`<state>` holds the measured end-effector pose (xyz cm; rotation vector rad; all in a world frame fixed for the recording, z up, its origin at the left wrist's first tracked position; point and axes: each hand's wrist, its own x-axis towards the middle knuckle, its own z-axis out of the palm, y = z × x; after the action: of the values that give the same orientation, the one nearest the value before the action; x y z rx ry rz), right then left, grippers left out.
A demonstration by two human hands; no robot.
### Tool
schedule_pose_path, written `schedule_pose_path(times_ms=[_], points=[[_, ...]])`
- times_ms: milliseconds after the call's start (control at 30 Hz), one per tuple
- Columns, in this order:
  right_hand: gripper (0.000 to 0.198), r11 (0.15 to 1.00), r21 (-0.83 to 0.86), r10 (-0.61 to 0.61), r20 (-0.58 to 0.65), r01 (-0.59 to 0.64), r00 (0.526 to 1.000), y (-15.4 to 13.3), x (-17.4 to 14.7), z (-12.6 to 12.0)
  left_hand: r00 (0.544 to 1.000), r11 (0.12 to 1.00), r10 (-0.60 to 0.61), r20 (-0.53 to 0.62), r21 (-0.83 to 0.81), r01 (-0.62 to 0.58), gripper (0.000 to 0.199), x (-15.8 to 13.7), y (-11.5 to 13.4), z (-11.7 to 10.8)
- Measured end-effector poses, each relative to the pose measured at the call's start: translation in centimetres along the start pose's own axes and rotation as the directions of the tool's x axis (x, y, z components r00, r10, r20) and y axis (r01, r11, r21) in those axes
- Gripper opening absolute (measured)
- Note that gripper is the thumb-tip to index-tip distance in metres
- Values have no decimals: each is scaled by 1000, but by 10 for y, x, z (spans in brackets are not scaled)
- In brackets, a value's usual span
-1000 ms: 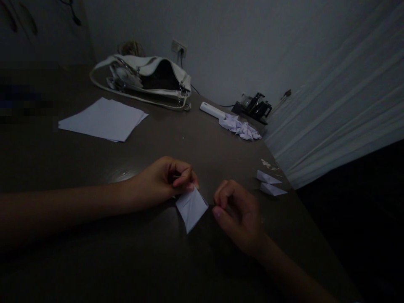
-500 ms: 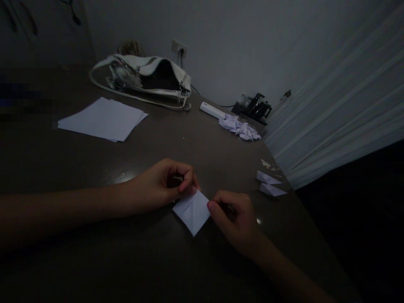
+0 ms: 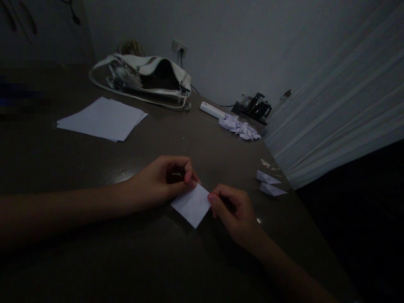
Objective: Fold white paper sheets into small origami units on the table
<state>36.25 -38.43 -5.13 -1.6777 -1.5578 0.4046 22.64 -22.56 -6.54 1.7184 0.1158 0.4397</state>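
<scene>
A small folded square of white paper [image 3: 195, 207] is held between my two hands, one corner pointing toward me. A crease or flap edge runs across its left part. My left hand [image 3: 172, 176] pinches the upper left edge with thumb and fingers. The right corner is gripped by my right hand [image 3: 232, 208], its thumb on top and fingertips curled beneath. To the right lie two folded paper pieces [image 3: 271, 189], pointed at their ends.
On the dark table [image 3: 151, 261], a stack of white sheets [image 3: 102, 120] lies at the left, before an open white handbag [image 3: 154, 84]. Crumpled-looking folded papers [image 3: 240, 127] sit beside a white bar [image 3: 212, 110]. Farther back is a black appliance [image 3: 254, 107], near a pale curtain [image 3: 328, 97].
The paper square has risen slightly and tilted, and its front surface looks flatter. Both hands have shifted up a little, still holding it.
</scene>
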Motion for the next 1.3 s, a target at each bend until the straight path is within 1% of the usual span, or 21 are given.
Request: schedule_pose_path(times_ms=[67,133,200,233,300,367,433,500,600,733,900,1033,1100,1200,1233,1300], points=[[30,997,-75,1,21,1,1000,3,1,1,1000,997,26,7,67,-27,15,-1,1,0],[21,981,-196,-9,19,12,1000,6,2,1,999,983,28,40,180,-35,9,-2,2,0],[9,955,-294,-36,4,36,999,8,3,2,998,950,11,68,312,-32,5,-4,2,0],[7,946,-321,-55,11,56,998,9,3,1,997,927,0,74,374,-28,5,-4,2,0],[5,936,-337,-91,56,105,994,9,3,1,997,880,1,77,474,-37,8,-5,1,0],[5,934,-324,-117,115,148,987,9,2,1,997,830,27,76,555,-65,12,-5,0,1],[7,938,-307,-119,146,159,982,9,1,1,993,776,83,87,619,-119,13,-5,-1,2],[9,941,-298,-113,163,159,980,10,1,2,985,725,121,127,666,-175,13,-6,-3,3],[9,939,-307,-101,184,154,978,9,1,1,973,670,136,189,705,-231,14,-9,-7,5],[6,921,-360,-71,224,150,972,5,1,-5,964,619,132,233,740,-263,13,-13,-7,8],[22,901,-413,-22,257,130,966,-2,-1,-8,957,586,94,273,762,-275,12,-13,-1,9],[33,918,-383,-12,242,107,970,-3,-1,-6,948,580,80,309,759,-296,19,-12,0,7],[31,936,-336,-26,245,110,969,-2,-1,-7,945,583,62,320,757,-295,22,-12,0,7],[12,951,-276,-67,252,138,965,1,1,-9,945,579,37,326,763,-286,26,-12,1,8],[9,952,-268,-80,250,148,965,3,2,-10,945,576,35,325,767,-284,27,-12,1,8],[11,951,-266,-97,239,161,966,5,3,-10,945,571,33,324,770,-284,28,-12,3,9]])
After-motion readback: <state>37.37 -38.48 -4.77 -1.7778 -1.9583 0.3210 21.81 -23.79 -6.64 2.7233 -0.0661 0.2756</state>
